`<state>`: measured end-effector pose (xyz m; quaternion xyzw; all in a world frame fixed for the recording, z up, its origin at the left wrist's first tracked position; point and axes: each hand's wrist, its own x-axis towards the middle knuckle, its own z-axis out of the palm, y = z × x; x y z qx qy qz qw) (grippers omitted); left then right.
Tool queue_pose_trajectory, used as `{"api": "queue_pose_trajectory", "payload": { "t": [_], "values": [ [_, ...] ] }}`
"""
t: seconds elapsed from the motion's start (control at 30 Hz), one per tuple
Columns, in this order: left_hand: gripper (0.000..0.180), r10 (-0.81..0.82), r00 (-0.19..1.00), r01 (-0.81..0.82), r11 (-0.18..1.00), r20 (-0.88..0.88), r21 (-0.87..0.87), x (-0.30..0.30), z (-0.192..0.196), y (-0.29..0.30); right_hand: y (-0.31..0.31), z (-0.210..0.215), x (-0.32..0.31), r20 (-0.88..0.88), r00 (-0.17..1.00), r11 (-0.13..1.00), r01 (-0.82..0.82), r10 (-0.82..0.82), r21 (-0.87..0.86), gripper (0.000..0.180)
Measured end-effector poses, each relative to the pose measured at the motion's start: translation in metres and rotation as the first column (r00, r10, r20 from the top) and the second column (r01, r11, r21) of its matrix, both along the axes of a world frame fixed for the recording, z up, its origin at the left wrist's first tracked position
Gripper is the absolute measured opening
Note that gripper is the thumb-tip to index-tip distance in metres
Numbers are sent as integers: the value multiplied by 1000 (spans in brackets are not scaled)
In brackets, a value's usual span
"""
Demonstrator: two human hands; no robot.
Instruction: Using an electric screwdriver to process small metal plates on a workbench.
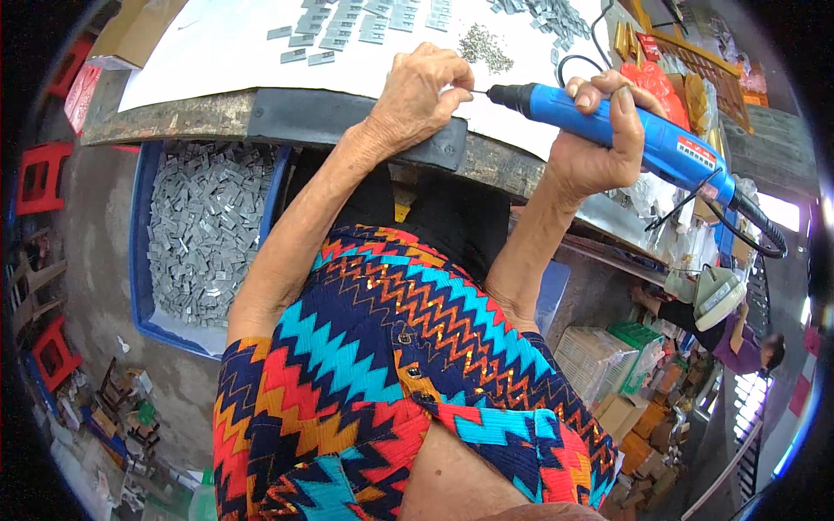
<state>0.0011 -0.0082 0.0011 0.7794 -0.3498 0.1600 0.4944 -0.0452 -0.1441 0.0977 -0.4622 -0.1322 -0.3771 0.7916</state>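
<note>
Right hand [601, 143] has grip round blue electric screwdriver [667, 149], long axis pointing left to left hand [419, 94] (grip: can't tell), near surface [191, 128] front edge.

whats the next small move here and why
Probably hold the left hand steady and line up the blue driver before pressing: the right hand grips it, and its thin bit points at the left fingertips, where anything pinched is too small to make out.
</note>
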Motion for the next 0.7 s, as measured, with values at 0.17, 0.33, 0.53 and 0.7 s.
{"api": "queue_pose_trajectory", "payload": {
  "t": [0.17, 0.33, 0.53, 0.7],
  "values": [
    [8, 6, 1000, -6, 1000, -1, -2, -2, 3, 0, -1, 1, -2, -30, 999, 997, 16, -18, -76, 17],
    [10, 48, 999, -48, 999, 20, -9, -2, 6, 9, -2, 5, -5, -6, 999, 998, -41, 41, -50, 18],
    [11, 355, 916, -382, 913, 187, 140, 15, 6, 44, -5, 1, -3, -21, 1000, 997, -16, 15, -78, 19],
    [15, 448, 850, -519, 802, 276, 296, 28, 2, 63, -4, -1, -2, -20, 1000, 997, -20, 18, -70, 20]
  ]
}}
